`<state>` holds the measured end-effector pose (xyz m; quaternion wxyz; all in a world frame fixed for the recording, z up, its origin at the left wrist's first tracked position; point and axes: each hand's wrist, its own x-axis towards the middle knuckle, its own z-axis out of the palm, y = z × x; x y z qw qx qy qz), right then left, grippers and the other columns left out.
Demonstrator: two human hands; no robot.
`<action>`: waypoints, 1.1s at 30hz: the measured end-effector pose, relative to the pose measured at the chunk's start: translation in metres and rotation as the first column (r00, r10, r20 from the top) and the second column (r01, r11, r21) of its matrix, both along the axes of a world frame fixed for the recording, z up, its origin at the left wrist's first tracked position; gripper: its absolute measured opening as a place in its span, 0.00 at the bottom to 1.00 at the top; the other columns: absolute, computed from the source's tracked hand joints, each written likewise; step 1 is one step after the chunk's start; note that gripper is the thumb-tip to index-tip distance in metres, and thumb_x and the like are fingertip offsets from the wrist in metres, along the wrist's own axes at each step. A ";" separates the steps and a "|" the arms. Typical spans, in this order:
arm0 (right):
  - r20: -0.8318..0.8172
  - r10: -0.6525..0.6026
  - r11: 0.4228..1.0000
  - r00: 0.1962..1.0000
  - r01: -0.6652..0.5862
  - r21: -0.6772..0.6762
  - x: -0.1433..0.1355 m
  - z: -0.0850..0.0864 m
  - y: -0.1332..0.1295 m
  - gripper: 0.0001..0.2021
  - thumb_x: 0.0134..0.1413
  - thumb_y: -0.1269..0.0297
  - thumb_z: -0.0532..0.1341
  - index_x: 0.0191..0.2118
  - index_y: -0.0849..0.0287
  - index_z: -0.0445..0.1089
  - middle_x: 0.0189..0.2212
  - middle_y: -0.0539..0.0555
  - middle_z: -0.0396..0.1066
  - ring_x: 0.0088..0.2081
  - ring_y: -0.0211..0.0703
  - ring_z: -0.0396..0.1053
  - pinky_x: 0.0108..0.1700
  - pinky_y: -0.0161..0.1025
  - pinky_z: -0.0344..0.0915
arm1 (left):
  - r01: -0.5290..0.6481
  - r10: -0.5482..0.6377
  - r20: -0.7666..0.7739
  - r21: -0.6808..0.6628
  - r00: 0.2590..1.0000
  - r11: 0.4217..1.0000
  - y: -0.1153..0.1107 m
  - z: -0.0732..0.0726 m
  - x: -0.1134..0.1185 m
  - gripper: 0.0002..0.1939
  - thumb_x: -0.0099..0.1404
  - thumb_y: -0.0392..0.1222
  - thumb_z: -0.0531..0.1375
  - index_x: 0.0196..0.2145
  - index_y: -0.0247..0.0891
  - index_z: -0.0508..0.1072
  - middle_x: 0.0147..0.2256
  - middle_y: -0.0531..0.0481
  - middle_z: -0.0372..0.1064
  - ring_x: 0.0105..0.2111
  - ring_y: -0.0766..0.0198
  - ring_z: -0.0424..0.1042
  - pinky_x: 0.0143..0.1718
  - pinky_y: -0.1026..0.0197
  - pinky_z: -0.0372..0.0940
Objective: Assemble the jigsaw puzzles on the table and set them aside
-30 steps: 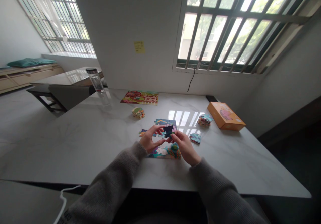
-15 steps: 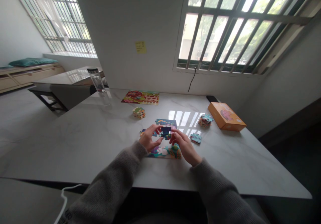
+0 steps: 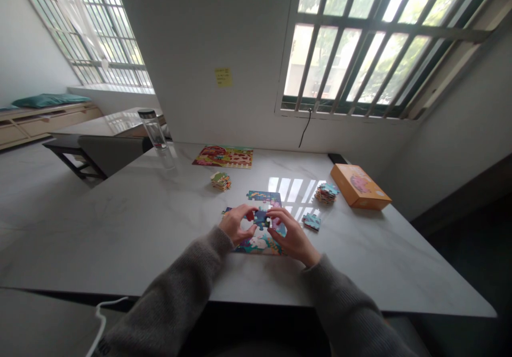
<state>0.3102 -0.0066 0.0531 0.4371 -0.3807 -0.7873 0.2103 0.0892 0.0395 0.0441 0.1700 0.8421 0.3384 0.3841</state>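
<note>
White marbled tabletop (image 3: pixel 140 229) beneath a barred window (image 3: pixel 368 25): in the head view, left hand (image 3: pixel 236 226) and right hand (image 3: pixel 294 237) pinch a dark-blue jigsaw piece (image 3: pixel 261 219) over the partly assembled puzzle (image 3: pixel 260 244). Uneven fingertip pressure could tilt it or jar that puzzle apart.

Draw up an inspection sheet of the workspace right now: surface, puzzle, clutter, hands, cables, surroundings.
Surface: white marbled table, window light reflected on it.
Job's things: dark-blue piece between both hands; partly assembled puzzle beneath, partly hidden; light-blue pieces right of it, count unclear.
Clutter: left stack, right stack, farm picture, orange box, upright bottle.
Hands: left hand and right hand pinch the piece from opposite sides.
Cables: black cable on the wall; white cable below the table's near edge.
Surroundings: barred window, yellow note.
</note>
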 end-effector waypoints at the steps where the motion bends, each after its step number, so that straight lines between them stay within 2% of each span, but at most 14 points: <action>1: 0.012 0.001 1.000 1.000 -0.001 -0.002 0.000 0.001 0.000 0.17 0.58 0.69 0.62 0.53 0.53 0.67 0.52 0.59 0.67 0.54 0.50 0.66 0.55 0.48 0.67 | 0.003 -0.003 -0.015 0.009 1.000 1.000 0.000 0.000 0.000 0.22 0.55 0.37 0.62 0.49 0.39 0.71 0.34 0.50 0.70 0.34 0.59 0.71 0.40 0.57 0.67; 5: 0.019 -0.012 1.000 1.000 0.012 0.004 0.000 0.002 -0.001 0.16 0.57 0.70 0.62 0.52 0.54 0.67 0.50 0.59 0.66 0.53 0.49 0.66 0.54 0.47 0.67 | 0.013 -0.012 -0.057 0.032 0.998 0.999 0.002 -0.002 -0.001 0.22 0.54 0.37 0.63 0.49 0.39 0.72 0.35 0.48 0.70 0.36 0.58 0.71 0.42 0.56 0.68; 7: 0.015 -0.023 1.000 1.000 0.023 0.009 0.000 -0.001 0.000 0.17 0.57 0.70 0.62 0.52 0.54 0.66 0.49 0.58 0.67 0.50 0.48 0.67 0.52 0.46 0.67 | 0.027 -0.024 -0.049 0.059 0.999 0.998 0.003 -0.005 -0.002 0.24 0.55 0.38 0.64 0.51 0.39 0.71 0.39 0.46 0.71 0.37 0.58 0.71 0.43 0.55 0.69; 10: 0.026 -0.039 0.999 0.999 0.039 0.021 0.000 -0.007 0.003 0.19 0.58 0.69 0.63 0.54 0.53 0.64 0.46 0.57 0.68 0.46 0.47 0.68 0.50 0.47 0.68 | 0.080 -0.078 -0.017 0.117 0.997 0.990 0.005 -0.011 -0.001 0.28 0.57 0.39 0.64 0.56 0.39 0.69 0.47 0.42 0.69 0.43 0.55 0.71 0.48 0.53 0.68; 12: 0.037 -0.042 0.999 0.998 0.040 0.033 -0.001 -0.009 0.004 0.20 0.58 0.68 0.63 0.55 0.52 0.64 0.46 0.56 0.68 0.45 0.47 0.68 0.50 0.47 0.68 | 0.112 -0.110 -0.020 0.138 0.994 0.984 0.005 -0.012 -0.001 0.27 0.58 0.39 0.64 0.56 0.40 0.69 0.49 0.41 0.69 0.48 0.53 0.70 0.51 0.52 0.67; 16: 0.051 -0.060 0.997 0.997 0.058 0.049 0.000 -0.009 0.003 0.20 0.60 0.68 0.61 0.57 0.52 0.63 0.49 0.58 0.68 0.48 0.49 0.68 0.52 0.49 0.67 | 0.067 -0.055 -0.082 0.151 0.995 0.986 0.012 -0.010 -0.011 0.24 0.59 0.40 0.64 0.54 0.42 0.72 0.48 0.43 0.72 0.48 0.52 0.70 0.53 0.49 0.65; 19: 0.036 -0.126 0.991 0.991 0.125 0.037 0.003 -0.006 0.002 0.18 0.62 0.68 0.57 0.57 0.53 0.63 0.49 0.59 0.68 0.48 0.49 0.68 0.52 0.49 0.67 | -0.038 0.051 -0.077 0.169 0.996 0.985 0.024 -0.009 -0.034 0.20 0.59 0.41 0.64 0.50 0.40 0.73 0.46 0.44 0.74 0.46 0.51 0.70 0.53 0.48 0.64; 22: 0.036 -0.162 0.986 0.986 0.161 0.031 0.006 -0.005 0.002 0.16 0.64 0.68 0.56 0.56 0.53 0.64 0.46 0.58 0.68 0.47 0.49 0.68 0.51 0.48 0.67 | -0.113 0.125 -0.092 0.121 0.988 0.986 0.037 -0.012 -0.066 0.16 0.59 0.40 0.63 0.46 0.41 0.75 0.46 0.45 0.76 0.47 0.51 0.70 0.53 0.48 0.64; 25: 0.067 -0.157 0.987 0.985 0.155 0.036 0.006 -0.006 0.002 0.16 0.64 0.67 0.56 0.55 0.53 0.65 0.45 0.58 0.69 0.47 0.50 0.68 0.52 0.49 0.67 | -0.161 0.167 -0.145 0.055 0.975 0.985 0.044 -0.016 -0.099 0.15 0.59 0.42 0.63 0.45 0.42 0.76 0.47 0.46 0.76 0.47 0.52 0.71 0.53 0.48 0.64; 29: 0.091 -0.146 0.989 0.985 0.143 0.036 0.005 -0.007 0.001 0.15 0.63 0.68 0.56 0.55 0.53 0.66 0.45 0.58 0.69 0.47 0.50 0.69 0.51 0.49 0.67 | -0.316 0.315 -0.135 0.018 0.939 0.949 0.047 -0.026 -0.141 0.14 0.59 0.45 0.62 0.43 0.41 0.77 0.47 0.45 0.77 0.48 0.51 0.72 0.54 0.47 0.64; 33: 0.104 -0.139 0.990 0.985 0.138 0.019 0.004 -0.007 -0.001 0.15 0.63 0.68 0.56 0.54 0.53 0.66 0.42 0.57 0.69 0.45 0.50 0.69 0.49 0.48 0.67 | -0.369 0.355 -0.191 -0.043 0.915 0.928 0.049 -0.037 -0.170 0.11 0.59 0.46 0.61 0.39 0.43 0.78 0.47 0.46 0.77 0.48 0.50 0.71 0.55 0.45 0.63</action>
